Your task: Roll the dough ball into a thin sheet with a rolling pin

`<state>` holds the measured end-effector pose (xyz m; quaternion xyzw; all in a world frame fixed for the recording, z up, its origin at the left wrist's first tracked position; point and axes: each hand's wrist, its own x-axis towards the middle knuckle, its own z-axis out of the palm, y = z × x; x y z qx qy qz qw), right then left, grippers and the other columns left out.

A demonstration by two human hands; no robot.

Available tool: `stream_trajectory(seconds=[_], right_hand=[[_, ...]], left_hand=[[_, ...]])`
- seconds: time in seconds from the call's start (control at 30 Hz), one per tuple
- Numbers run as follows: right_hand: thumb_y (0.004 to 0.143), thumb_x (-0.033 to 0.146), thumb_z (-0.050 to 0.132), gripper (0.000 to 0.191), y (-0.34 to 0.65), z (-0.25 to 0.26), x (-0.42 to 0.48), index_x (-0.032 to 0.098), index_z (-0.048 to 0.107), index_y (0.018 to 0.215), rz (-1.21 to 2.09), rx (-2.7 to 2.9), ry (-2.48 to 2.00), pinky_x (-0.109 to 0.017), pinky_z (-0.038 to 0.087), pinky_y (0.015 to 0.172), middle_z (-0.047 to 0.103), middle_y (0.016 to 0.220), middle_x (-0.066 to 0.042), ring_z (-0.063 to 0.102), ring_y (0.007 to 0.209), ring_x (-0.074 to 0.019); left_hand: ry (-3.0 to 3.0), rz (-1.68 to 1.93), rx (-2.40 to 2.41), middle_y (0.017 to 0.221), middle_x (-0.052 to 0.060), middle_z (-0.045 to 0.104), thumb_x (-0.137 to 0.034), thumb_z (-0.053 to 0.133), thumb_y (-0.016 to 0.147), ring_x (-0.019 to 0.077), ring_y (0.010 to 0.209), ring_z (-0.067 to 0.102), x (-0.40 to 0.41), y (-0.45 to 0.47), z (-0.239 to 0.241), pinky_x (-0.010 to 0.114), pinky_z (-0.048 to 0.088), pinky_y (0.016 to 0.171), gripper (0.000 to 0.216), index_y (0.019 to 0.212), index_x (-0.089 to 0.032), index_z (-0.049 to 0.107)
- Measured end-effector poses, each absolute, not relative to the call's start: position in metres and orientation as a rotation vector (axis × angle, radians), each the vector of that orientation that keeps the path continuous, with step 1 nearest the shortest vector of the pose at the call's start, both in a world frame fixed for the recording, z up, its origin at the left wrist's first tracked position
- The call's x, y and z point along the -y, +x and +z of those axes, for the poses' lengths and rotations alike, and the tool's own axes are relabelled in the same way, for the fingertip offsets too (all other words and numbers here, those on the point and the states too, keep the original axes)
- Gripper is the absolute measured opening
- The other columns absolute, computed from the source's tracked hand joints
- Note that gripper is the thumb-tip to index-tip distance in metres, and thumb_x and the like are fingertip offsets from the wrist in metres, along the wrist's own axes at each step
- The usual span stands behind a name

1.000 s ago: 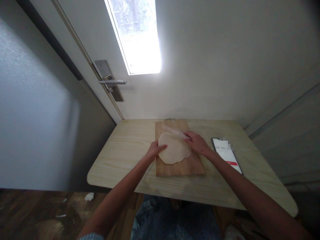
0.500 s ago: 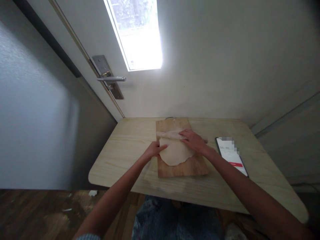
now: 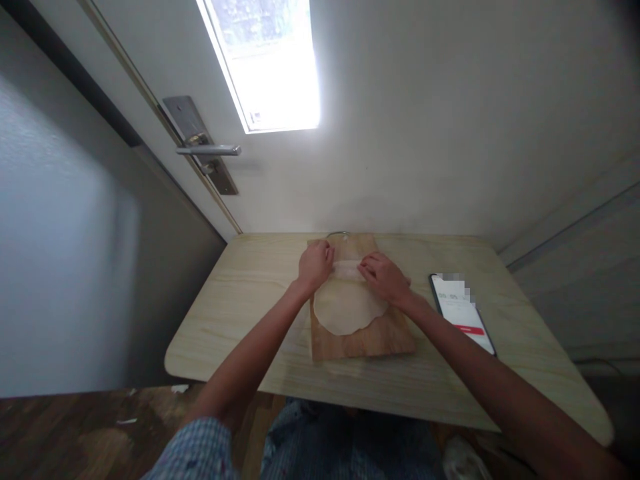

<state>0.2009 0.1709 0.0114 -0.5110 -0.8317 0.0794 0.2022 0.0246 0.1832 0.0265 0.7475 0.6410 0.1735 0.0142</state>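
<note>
A thin, round sheet of pale dough [image 3: 349, 308] lies on a wooden cutting board [image 3: 361, 347]. Across its far edge rests a light wooden rolling pin [image 3: 346, 269], its middle showing between my hands. My left hand [image 3: 316, 263] is curled over the pin's left end, hiding that end. Closed around the right part of the pin is my right hand [image 3: 384, 275], with the right tip poking out beside the wrist. The far edge of the dough is hidden at the pin.
A phone [image 3: 463, 313] with a lit screen lies on the pale wooden table [image 3: 240, 320], right of the board. Behind the table stands a door with a metal handle [image 3: 213, 151] and a bright window pane [image 3: 273, 87]. White scraps lie on the floor at left.
My left hand has moved from the dough's left edge up and away onto the rolling pin's left end. My right hand stays on the pin. The view has shifted slightly.
</note>
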Motion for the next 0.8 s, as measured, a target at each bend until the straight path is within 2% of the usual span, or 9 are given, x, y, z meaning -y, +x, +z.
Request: stream_trajectory(seconds=[0.2,0.4,0.6,0.8], right_hand=[[0.084,0.028,0.033,0.031,0.196,0.009,-0.169,0.015,0.059,0.093,-0.05,2.177,-1.817,-0.032,0.031,0.084,0.062,0.096,-0.009,0.053,0.089,-0.0192],[0.083,0.023,0.032,0.033,0.189,-0.004,-0.159,0.015,0.055,0.105,-0.153,2.076,-1.887,-0.036,0.026,0.089,0.058,0.11,-0.009,0.051,0.099,-0.0206],[0.085,0.024,0.03,0.036,0.191,-0.014,-0.137,0.015,0.052,0.112,-0.209,2.065,-1.794,-0.038,0.023,0.091,0.055,0.116,-0.008,0.043,0.111,-0.0208],[0.085,0.023,0.03,0.036,0.191,-0.012,-0.135,0.015,0.051,0.113,-0.187,2.087,-1.793,-0.039,0.026,0.088,0.055,0.117,-0.009,0.043,0.112,-0.0216]], left_hand=[[2.329,0.303,-2.046,0.102,0.01,0.057,-0.022,0.032,0.083,0.0205,0.097,0.052,-0.182,0.033,0.008,0.03,0.041,0.076,0.025,0.093,-0.015,0.053],[2.376,0.421,-2.184,0.125,0.012,0.044,-0.022,0.035,0.079,0.022,0.114,0.039,-0.161,0.038,0.004,0.036,0.033,0.091,0.04,0.117,-0.012,0.042],[2.353,0.496,-2.194,0.128,0.01,0.042,-0.022,0.033,0.079,0.0225,0.122,0.03,-0.137,0.039,-0.001,0.041,0.022,0.098,0.043,0.12,-0.011,0.041],[2.319,0.496,-2.219,0.128,0.008,0.043,-0.022,0.034,0.078,0.0233,0.123,0.028,-0.137,0.04,-0.001,0.041,0.02,0.099,0.043,0.119,-0.012,0.043]])
